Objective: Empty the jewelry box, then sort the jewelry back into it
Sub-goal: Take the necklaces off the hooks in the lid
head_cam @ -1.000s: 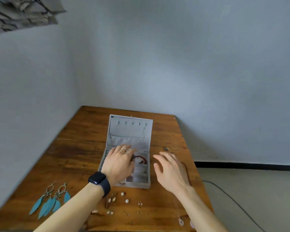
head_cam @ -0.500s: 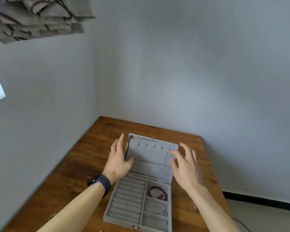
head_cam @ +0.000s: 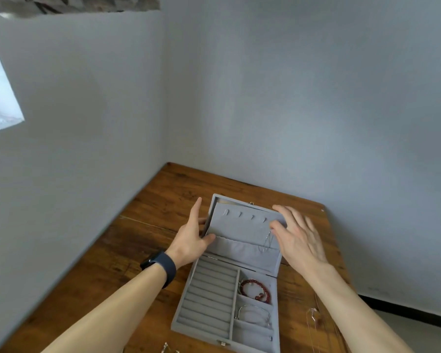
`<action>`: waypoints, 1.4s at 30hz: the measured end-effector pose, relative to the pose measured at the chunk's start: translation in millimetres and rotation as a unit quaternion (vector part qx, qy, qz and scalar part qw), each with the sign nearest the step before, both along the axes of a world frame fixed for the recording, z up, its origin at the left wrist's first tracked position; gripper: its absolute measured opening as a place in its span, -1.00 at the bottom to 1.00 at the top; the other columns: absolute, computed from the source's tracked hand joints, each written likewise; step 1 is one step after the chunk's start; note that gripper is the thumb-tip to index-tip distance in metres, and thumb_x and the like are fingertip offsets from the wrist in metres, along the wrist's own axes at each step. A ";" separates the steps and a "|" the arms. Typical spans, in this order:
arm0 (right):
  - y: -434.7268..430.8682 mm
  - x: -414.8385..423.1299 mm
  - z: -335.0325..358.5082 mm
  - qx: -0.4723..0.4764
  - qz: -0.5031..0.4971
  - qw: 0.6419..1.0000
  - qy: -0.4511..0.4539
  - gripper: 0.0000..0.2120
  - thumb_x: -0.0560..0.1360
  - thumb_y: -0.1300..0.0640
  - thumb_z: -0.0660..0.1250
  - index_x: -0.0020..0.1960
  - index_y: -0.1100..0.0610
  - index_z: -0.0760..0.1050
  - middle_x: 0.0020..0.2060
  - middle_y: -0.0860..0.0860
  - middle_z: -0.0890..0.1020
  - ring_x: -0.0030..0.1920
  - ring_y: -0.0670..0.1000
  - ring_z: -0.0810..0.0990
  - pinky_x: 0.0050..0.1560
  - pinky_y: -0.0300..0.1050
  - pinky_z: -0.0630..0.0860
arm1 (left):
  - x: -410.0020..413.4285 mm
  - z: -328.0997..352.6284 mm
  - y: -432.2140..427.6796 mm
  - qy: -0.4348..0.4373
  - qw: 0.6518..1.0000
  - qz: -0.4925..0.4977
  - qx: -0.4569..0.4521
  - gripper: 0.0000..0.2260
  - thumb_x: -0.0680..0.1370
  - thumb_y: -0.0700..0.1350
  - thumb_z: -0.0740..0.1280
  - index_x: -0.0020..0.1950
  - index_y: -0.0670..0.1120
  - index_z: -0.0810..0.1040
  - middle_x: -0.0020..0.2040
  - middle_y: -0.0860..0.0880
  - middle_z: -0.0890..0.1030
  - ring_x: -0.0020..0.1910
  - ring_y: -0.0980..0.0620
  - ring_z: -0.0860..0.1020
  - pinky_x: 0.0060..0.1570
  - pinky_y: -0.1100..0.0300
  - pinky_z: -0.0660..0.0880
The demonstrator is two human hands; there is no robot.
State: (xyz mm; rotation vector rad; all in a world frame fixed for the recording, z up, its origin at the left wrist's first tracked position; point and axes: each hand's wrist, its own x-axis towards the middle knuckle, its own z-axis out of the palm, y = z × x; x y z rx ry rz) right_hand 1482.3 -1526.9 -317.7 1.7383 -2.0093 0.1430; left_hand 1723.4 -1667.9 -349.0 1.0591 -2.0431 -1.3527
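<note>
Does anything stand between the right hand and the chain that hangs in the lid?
Nothing visible does. The right hand lies at the right edge of the lid, with its thumb just beside the chain.

Both bare forearms reach forward from the bottom edge. The left hand pinches the left edge of the lid, thumb on the inner face, fingers behind it, one finger pointing up. The right hand is at the lid's right edge, fingers spread and nearly straight.
</note>
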 end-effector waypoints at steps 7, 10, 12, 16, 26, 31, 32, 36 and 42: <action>4.2 5.5 31.3 -0.155 0.011 0.978 -0.140 -0.95 0.61 0.27 0.25 0.03 0.15 0.43 -0.04 0.07 0.60 -0.08 0.11 0.54 -0.13 -0.05 0.39 | 1.5 6.2 1.0 -0.028 0.999 -0.010 -0.024 -0.11 0.57 -0.18 0.39 0.61 0.17 -0.21 0.49 -0.06 0.39 0.40 -0.10 0.45 0.35 -0.02 0.44; 7.6 11.5 51.9 -0.186 0.023 0.965 -0.184 -0.96 0.63 0.22 0.19 0.03 0.11 0.36 -0.12 0.06 0.57 -0.14 0.09 0.49 -0.19 -0.09 0.32 | 0.4 14.8 5.5 -0.053 0.998 -0.008 -0.041 -0.10 0.56 -0.18 0.41 0.61 0.14 -0.21 0.52 -0.09 0.34 0.42 -0.11 0.42 0.33 -0.01 0.45; 11.7 15.7 65.1 -0.199 0.035 0.960 -0.194 -0.97 0.64 0.17 0.14 0.03 0.07 0.33 -0.13 0.04 0.55 -0.13 0.10 0.49 -0.20 -0.05 0.36 | -0.9 25.0 9.8 -0.065 0.995 0.012 -0.077 -0.09 0.54 -0.16 0.43 0.62 0.13 -0.18 0.54 -0.13 0.27 0.44 -0.13 0.39 0.33 0.00 0.46; 26.6 27.0 92.0 -0.213 0.046 0.953 -0.210 -0.97 0.65 0.06 0.07 0.05 -0.01 0.27 -0.10 -0.03 0.51 -0.09 0.05 0.48 -0.19 0.05 0.49 | -7.4 60.7 25.2 -0.025 0.989 0.019 -0.145 -0.18 0.53 -0.06 0.43 0.61 0.14 -0.03 0.55 -0.08 0.21 0.45 -0.07 0.32 0.27 0.19 0.41; 92.0 81.7 133.4 -0.188 0.080 0.950 -0.236 -0.89 0.63 -0.12 0.09 0.03 -0.13 0.33 -0.10 -0.16 0.55 -0.11 -0.03 0.55 -0.17 0.10 0.55 | -12.3 176.2 113.9 0.048 0.950 -0.138 -0.277 -0.69 0.52 0.17 0.40 0.21 0.09 0.64 0.06 0.16 0.69 0.03 0.25 0.61 0.08 0.34 0.52; 136.1 108.6 113.8 -0.181 0.086 0.928 -0.315 -0.96 0.61 -0.02 0.24 -0.02 -0.14 0.42 -0.08 -0.24 0.56 -0.05 -0.14 0.56 -0.12 -0.33 0.45 | 13.6 163.6 145.4 0.064 0.954 -0.152 -0.250 -0.90 0.52 0.02 0.47 -0.04 0.04 0.73 -0.14 0.17 0.71 -0.13 0.29 0.62 -0.02 0.41 0.52; 144.8 115.2 108.0 -0.177 0.085 0.923 -0.330 -0.94 0.61 0.02 0.26 -0.03 -0.13 0.43 -0.07 -0.25 0.56 -0.05 -0.15 0.55 -0.14 -0.41 0.39 | 19.3 157.5 151.0 0.061 0.956 -0.165 -0.235 -0.90 0.51 0.02 0.47 -0.04 0.04 0.74 -0.16 0.18 0.71 -0.15 0.29 0.62 -0.02 0.41 0.52; 176.0 142.0 84.9 -0.143 0.069 0.901 -0.404 -0.94 0.64 0.00 0.23 -0.02 -0.13 0.42 -0.08 -0.25 0.57 -0.12 -0.17 0.55 -0.21 -0.42 0.40 | 40.0 135.1 168.8 0.026 0.954 -0.206 -0.216 -0.89 0.50 0.08 0.47 -0.04 0.10 0.74 -0.18 0.24 0.70 -0.16 0.28 0.64 -0.02 0.36 0.55; 194.6 175.1 57.9 -0.108 0.045 0.864 -0.491 -0.96 0.65 0.07 0.22 0.02 -0.04 0.39 -0.12 -0.13 0.61 -0.09 -0.09 0.60 -0.09 -0.07 0.59 | 59.2 120.6 184.3 0.004 0.957 -0.231 -0.175 -0.91 0.49 0.08 0.44 -0.14 0.12 0.70 -0.19 0.20 0.69 -0.18 0.20 0.65 -0.10 0.30 0.57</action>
